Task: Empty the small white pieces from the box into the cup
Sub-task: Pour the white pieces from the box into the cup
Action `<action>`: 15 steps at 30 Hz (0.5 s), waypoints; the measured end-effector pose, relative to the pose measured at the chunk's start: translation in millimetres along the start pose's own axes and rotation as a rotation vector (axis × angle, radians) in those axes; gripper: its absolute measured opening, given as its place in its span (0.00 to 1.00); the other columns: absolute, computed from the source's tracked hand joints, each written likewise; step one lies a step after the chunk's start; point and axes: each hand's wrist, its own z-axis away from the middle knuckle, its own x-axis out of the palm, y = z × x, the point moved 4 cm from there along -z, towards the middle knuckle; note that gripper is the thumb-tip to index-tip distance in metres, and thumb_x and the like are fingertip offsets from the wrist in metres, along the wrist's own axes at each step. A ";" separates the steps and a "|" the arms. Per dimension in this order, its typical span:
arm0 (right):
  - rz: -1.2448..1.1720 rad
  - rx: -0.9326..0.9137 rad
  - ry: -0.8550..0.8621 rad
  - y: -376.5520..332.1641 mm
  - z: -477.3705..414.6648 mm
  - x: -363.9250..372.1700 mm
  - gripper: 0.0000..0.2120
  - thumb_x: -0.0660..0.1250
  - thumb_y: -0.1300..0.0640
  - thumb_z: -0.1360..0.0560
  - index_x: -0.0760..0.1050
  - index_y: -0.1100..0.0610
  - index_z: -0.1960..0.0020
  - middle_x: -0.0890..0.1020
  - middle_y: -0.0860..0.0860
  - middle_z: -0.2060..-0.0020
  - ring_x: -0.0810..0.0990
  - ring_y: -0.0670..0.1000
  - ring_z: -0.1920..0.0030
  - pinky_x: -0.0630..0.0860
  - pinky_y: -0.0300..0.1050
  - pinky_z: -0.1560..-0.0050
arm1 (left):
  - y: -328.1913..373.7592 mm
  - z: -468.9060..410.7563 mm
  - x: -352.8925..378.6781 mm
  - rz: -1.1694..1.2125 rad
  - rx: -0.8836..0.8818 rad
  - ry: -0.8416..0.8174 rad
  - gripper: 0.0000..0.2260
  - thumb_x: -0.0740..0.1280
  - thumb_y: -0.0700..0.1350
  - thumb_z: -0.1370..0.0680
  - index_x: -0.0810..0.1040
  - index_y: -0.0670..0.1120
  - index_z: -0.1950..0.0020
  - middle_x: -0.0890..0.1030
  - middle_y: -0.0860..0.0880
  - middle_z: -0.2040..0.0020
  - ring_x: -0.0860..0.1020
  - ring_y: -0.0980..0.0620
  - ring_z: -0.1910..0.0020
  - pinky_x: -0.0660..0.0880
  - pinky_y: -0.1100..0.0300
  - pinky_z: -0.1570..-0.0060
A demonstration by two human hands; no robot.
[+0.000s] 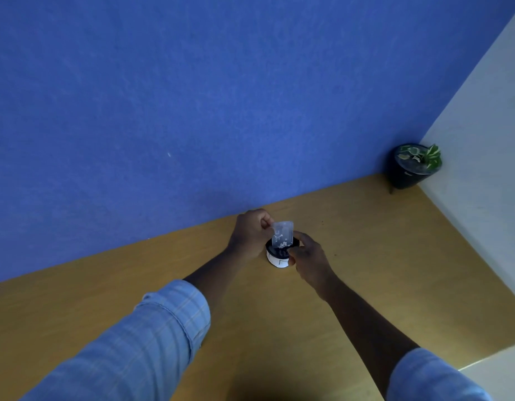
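Pour step is under way: the left hand [250, 235] is pinching the clear box [282, 235] by its upper left edge, fingers closed on it, and is holding it upended directly over the cup [278, 259]. The small white pieces [282, 244] are bunching at the box's lower end, just above the cup's dark mouth; whether any are already dropping in is too small to tell. The right hand [307, 256] is wrapping around the cup's right side, thumb at the rim and fingers closed against the wall, steadying it on the wooden table [366, 256]. The cup is sitting upright near the blue wall [192, 96], well apart from the potted plant [415, 164] in the corner. Next move, as a judgement: tipping or tapping the box a bit more so the clinging pieces are falling clear, keeping the opening inside the rim. The cup's white wall is showing thin black lines, no readable writing; the pot is carrying a small pale mark, unreadable.
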 end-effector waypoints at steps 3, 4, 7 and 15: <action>0.013 -0.016 0.000 -1.7 2.5 0.2 0.22 0.62 0.64 0.21 0.77 0.50 0.29 0.83 0.50 0.58 0.80 0.38 0.69 0.72 0.33 0.70 | 0.1 2.6 -1.3 -0.008 0.030 -0.005 0.04 0.74 0.35 0.24 0.86 0.41 0.51 0.85 0.49 0.56 0.80 0.58 0.59 0.75 0.69 0.60; 0.014 -0.021 0.018 -1.8 2.4 -0.5 0.22 0.62 0.63 0.21 0.76 0.50 0.29 0.84 0.51 0.56 0.81 0.40 0.65 0.74 0.36 0.66 | -0.2 3.1 -1.7 -0.008 0.033 -0.005 0.04 0.74 0.35 0.24 0.85 0.42 0.52 0.86 0.48 0.56 0.80 0.58 0.59 0.75 0.69 0.60; 0.024 -0.032 0.020 -0.7 1.4 0.0 0.21 0.62 0.62 0.21 0.77 0.50 0.30 0.84 0.50 0.56 0.82 0.42 0.63 0.74 0.37 0.64 | -0.1 5.4 -2.8 -0.008 0.045 -0.005 0.04 0.74 0.34 0.24 0.85 0.41 0.53 0.85 0.49 0.57 0.81 0.56 0.59 0.77 0.66 0.59; 0.039 -0.048 -0.031 1.2 3.1 3.7 0.22 0.63 0.62 0.22 0.76 0.49 0.30 0.86 0.52 0.53 0.84 0.53 0.54 0.78 0.45 0.58 | -4.6 10.4 -2.7 -0.012 0.039 0.013 0.06 0.75 0.37 0.26 0.83 0.47 0.60 0.84 0.54 0.62 0.82 0.59 0.63 0.78 0.63 0.63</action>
